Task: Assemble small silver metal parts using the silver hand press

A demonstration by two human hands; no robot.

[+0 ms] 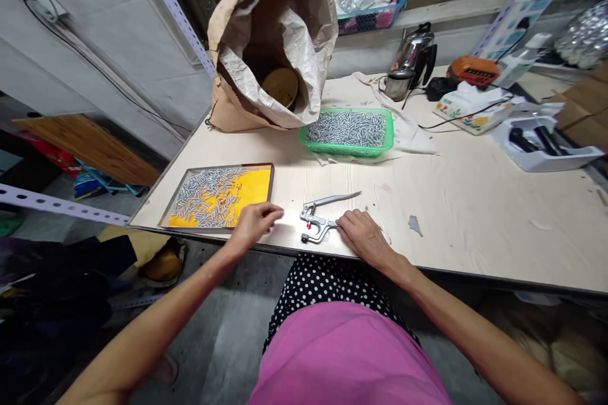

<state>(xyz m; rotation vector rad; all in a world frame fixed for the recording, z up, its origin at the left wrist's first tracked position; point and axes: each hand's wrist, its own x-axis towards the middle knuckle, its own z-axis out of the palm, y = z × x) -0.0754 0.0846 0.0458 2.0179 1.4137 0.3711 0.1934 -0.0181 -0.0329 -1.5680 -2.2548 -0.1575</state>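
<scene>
A metal hand press tool (319, 218) lies on the pale wooden table (475, 202), near its front edge. My right hand (363, 235) rests on the table with its curled fingers touching the tool's lower handle. My left hand (256, 220) sits just left of the tool, fingers pinched together over the table; what they hold is too small to see. Left of that hand lies a yellow tray (254, 186) with several small metal parts spread over its left half.
A green basket (349, 149) full of metal parts stands behind the tool. A crumpled paper sack (275, 31) stands at the back left. A kettle (411, 63), an orange device (472, 69) and a white machine (541, 142) are at the back right.
</scene>
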